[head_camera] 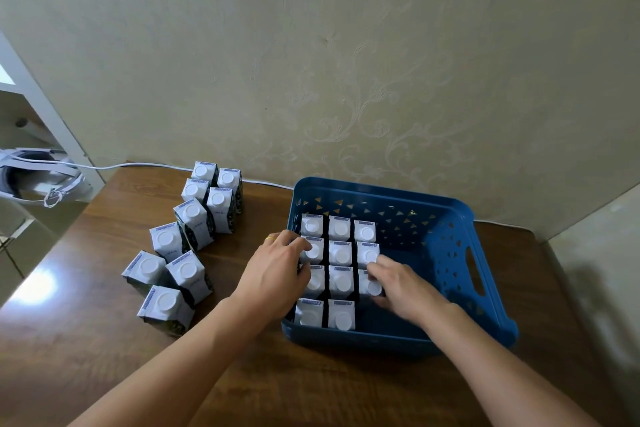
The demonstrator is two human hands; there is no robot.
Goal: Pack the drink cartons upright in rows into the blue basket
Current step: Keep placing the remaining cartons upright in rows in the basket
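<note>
Right hand (401, 288): fingers closed around a white-capped drink carton (370, 284) in the third column of the blue perforated plastic basket (450, 253). Left hand (277, 267): fingertips resting on cartons in the left column, grip indeterminate. Eleven cartons stand upright inside. Nine loose cartons (187, 239) stand left on the brown wooden table (104, 340).

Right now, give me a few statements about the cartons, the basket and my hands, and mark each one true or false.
1. The blue basket is packed full. False: its right part is bare.
2. Loose cartons stand on the table left of the basket. True.
3. The cartons in the basket lie flat. False: they stand upright, caps up.
4. The right hand touches a carton in the third column. True.
5. The left hand is on the table. False: it reaches over the basket's left rim onto cartons.
</note>
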